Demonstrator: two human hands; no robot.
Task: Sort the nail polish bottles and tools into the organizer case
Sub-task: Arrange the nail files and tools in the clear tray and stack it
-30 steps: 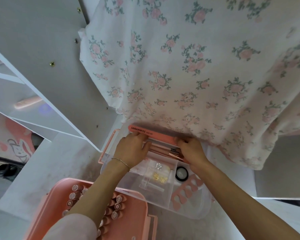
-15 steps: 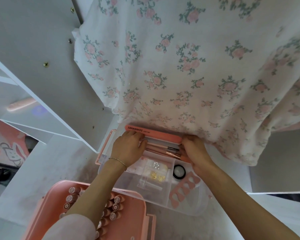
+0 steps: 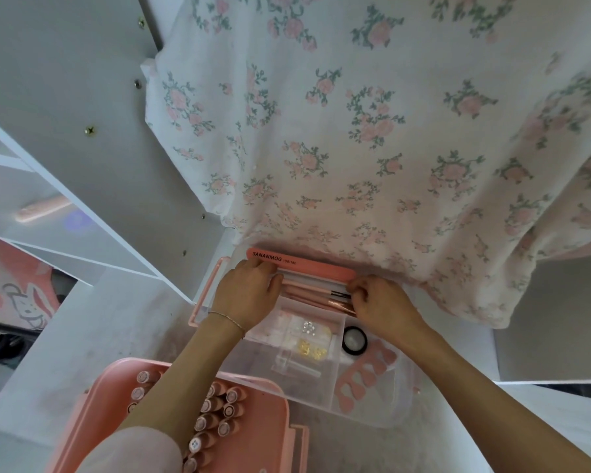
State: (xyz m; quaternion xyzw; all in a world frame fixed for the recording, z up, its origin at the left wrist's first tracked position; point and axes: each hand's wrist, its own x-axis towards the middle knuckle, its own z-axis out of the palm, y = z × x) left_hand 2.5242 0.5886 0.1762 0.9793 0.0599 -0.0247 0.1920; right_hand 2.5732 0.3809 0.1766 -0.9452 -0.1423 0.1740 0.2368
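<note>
A clear organizer tray point(image 3: 382, 413) with dividers lies on the white surface. A long pink nail file point(image 3: 307, 266) marked SANANMOG rests along its far edge. My left hand point(image 3: 248, 295) presses on the file's left end, and my right hand point(image 3: 379, 302) pinches its right end. Pink-handled brushes point(image 3: 316, 295) lie in the long compartment between my hands. Gold and silver charms point(image 3: 309, 337), a round black pot point(image 3: 354, 340) and a pink toe separator point(image 3: 362, 377) fill other compartments. The pink case point(image 3: 116, 397) in front holds several nail polish bottles point(image 3: 219, 411).
A white cloth with pink flowers point(image 3: 372, 148) hangs down over the tray's far edge. White shelf panels point(image 3: 65, 199) stand at the left. A pink handle frame point(image 3: 205, 295) sticks out at the tray's left side.
Both hands have stayed on the nail file at the tray's far edge. My right fingers have shifted slightly on its end; the camera view has drifted a little.
</note>
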